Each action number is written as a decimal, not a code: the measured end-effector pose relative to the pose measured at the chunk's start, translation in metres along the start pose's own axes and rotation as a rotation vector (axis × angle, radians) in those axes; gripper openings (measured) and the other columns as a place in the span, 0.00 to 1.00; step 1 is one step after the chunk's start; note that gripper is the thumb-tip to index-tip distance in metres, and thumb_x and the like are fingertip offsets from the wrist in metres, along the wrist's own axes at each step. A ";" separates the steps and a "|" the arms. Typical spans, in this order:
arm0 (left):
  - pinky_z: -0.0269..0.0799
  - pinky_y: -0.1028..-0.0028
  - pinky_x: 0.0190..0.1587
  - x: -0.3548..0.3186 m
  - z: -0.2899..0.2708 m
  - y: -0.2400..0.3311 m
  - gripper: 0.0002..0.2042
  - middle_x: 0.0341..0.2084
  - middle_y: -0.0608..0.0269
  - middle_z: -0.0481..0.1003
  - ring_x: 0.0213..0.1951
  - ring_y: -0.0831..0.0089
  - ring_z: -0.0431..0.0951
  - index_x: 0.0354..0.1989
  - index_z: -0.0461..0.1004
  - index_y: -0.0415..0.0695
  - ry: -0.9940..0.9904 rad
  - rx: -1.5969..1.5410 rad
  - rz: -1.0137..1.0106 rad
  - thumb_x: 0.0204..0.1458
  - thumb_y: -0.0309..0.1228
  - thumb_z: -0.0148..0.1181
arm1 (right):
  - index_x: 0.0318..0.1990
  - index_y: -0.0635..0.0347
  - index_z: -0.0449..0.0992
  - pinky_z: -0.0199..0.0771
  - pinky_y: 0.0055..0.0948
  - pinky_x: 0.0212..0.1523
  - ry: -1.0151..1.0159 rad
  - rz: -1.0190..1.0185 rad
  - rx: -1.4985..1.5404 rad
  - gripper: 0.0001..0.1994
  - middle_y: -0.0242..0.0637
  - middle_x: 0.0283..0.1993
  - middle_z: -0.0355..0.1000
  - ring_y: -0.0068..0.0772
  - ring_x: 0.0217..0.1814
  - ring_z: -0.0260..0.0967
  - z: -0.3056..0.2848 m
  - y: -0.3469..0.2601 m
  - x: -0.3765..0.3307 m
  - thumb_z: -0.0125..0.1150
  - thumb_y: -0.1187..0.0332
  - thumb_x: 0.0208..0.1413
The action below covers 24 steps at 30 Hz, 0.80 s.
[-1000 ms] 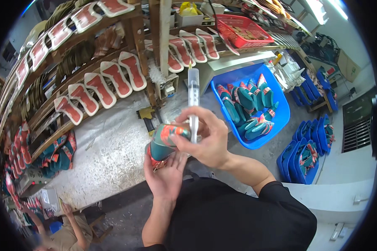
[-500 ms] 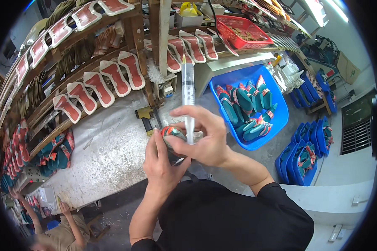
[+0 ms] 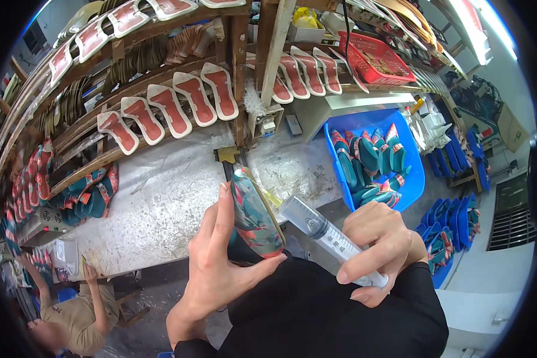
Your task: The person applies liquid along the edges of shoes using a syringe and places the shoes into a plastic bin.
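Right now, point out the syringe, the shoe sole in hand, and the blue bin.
syringe [image 3: 322,230], head view, on the clear barrel.
shoe sole [image 3: 253,218], head view, on its patterned teal face.
blue bin [image 3: 416,170], head view, on the right rim.

Syringe [image 3: 331,238] tip hidden behind the sandal [image 3: 253,218]; plunger end buried in the right hand [image 3: 379,250]. Sandal's lower end covered by the left hand [image 3: 221,268]. Blue bin [image 3: 411,173] partly cut by the desk [image 3: 161,209] edge. Seated person [image 3: 71,310] at lower left blurred.
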<state>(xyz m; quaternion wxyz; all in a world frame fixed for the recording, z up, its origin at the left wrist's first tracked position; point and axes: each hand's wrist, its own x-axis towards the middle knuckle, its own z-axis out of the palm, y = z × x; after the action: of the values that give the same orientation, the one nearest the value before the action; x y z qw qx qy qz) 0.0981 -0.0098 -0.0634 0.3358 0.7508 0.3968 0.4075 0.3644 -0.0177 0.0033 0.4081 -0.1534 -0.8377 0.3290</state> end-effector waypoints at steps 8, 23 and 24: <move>0.76 0.64 0.50 -0.001 -0.001 -0.004 0.60 0.51 0.41 0.74 0.49 0.55 0.80 0.74 0.46 0.33 0.044 -0.016 0.020 0.33 0.35 0.83 | 0.37 0.56 0.83 0.47 0.28 0.13 0.019 0.005 -0.016 0.14 0.31 0.16 0.61 0.28 0.10 0.56 0.007 0.007 0.005 0.71 0.62 0.42; 0.76 0.63 0.52 0.004 -0.002 -0.008 0.60 0.54 0.38 0.72 0.52 0.52 0.79 0.74 0.46 0.34 0.060 -0.059 -0.021 0.32 0.32 0.82 | 0.39 0.63 0.82 0.57 0.25 0.14 0.109 0.098 0.226 0.15 0.35 0.21 0.72 0.28 0.13 0.65 0.007 0.010 0.001 0.70 0.68 0.41; 0.75 0.62 0.54 0.004 -0.002 -0.008 0.60 0.55 0.37 0.71 0.53 0.51 0.79 0.74 0.45 0.35 0.057 -0.072 -0.034 0.32 0.32 0.82 | 0.39 0.63 0.82 0.57 0.25 0.14 0.110 0.101 0.227 0.15 0.35 0.21 0.72 0.28 0.13 0.65 0.006 0.010 0.001 0.70 0.68 0.41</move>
<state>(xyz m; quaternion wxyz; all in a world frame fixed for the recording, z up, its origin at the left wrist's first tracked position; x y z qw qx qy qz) 0.0954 -0.0022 -0.0682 0.3584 0.7194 0.4040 0.4368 0.3588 -0.0124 -0.0058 0.4512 -0.1661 -0.7626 0.4329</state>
